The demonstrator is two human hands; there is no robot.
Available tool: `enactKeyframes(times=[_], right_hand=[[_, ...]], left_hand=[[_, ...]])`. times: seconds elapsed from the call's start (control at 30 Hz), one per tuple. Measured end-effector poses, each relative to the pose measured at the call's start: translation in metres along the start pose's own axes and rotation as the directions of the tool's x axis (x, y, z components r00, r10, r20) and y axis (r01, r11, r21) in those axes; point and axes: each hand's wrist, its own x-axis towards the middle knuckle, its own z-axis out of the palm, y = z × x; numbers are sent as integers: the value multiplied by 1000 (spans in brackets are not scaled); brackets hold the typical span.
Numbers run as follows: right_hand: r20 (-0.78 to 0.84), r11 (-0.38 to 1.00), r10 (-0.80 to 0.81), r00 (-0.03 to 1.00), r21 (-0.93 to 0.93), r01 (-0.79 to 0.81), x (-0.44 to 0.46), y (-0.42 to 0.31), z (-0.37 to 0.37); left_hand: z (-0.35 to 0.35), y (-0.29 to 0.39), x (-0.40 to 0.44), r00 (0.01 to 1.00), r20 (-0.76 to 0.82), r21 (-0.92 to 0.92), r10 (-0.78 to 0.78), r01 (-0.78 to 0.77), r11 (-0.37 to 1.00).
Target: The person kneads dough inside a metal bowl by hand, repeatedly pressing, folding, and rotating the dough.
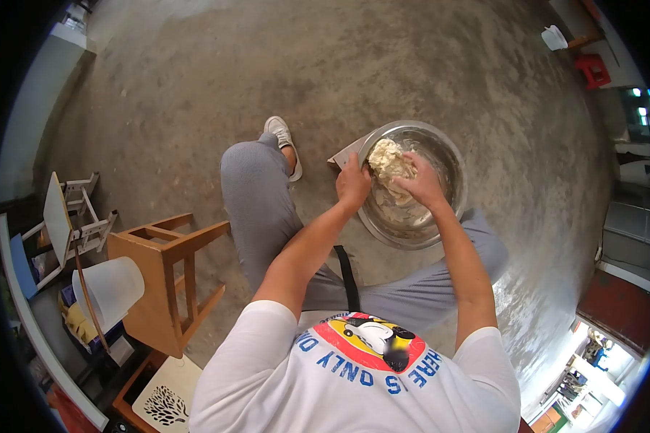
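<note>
A round metal basin stands in front of me, on or against a light flat-topped piece whose corner sticks out on the left. Pale, lumpy, wet-looking dough lies at the basin's left side, and smears of it coat the bottom. My left hand grips the basin's left rim, with the thumb side toward the dough. Reaching inside, my right hand has its curled fingers pressed into the dough's right side. Its fingertips are partly hidden by the dough.
On the left stand a wooden stool, a translucent white bucket and a folding stool. A red stool is at the far right. My bent knee and shoe are left of the basin on the concrete floor.
</note>
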Motion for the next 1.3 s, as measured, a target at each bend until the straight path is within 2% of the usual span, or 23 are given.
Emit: enactKeyframes(times=[0.1,0.2,0.3,0.4,0.5,0.6,0.7,0.8,0.9,0.93,1.0,1.13,1.23,1.3], right_hand=[[-120,990,28,992,-133,-45,24,-28,11],[-32,918,218,976,-333,-216,49,-55,32],[29,914,220,975,-357,-196,48,-57,22],[54,977,5,999,-212,7,31,-31,-13],[167,987,9,986,-163,18,10,-12,-47],[59,971,-15,998,-237,28,-14,8,-52],[-73,925,-157,985,-361,121,-25,21,-38],[-23,923,-154,988,-359,136,-43,17,-19],[47,878,-226,973,-423,224,-41,26,1],[22,867,-267,963,-431,250,-37,35,10],[-21,879,-322,947,-379,290,-27,48,23],[-51,848,-447,893,-343,405,-9,58,43],[-101,815,-496,862,-397,422,-2,59,52],[-107,817,-466,878,-433,381,-3,66,57]], left_hand=[[2,1,0,1000,4,-4,0,0,1000],[2,0,1,1000,-11,11,15,-15,1000],[1,-1,1,1000,1,37,12,-12,999],[5,-2,3,1000,-10,30,2,-2,1000],[8,-7,6,1000,6,14,9,-9,1000],[10,-6,7,1000,10,3,16,-16,1000],[9,-4,8,1000,-2,10,30,-30,999],[14,-7,9,997,-5,23,78,-78,997],[16,-8,9,995,-27,19,100,-99,995],[15,-8,10,996,-14,14,87,-87,996],[14,-8,10,998,14,3,61,-61,998],[16,-5,11,989,-47,-35,139,-140,990],[17,-7,10,990,-35,-12,135,-135,991],[20,-10,10,989,-46,-46,139,-141,989]])
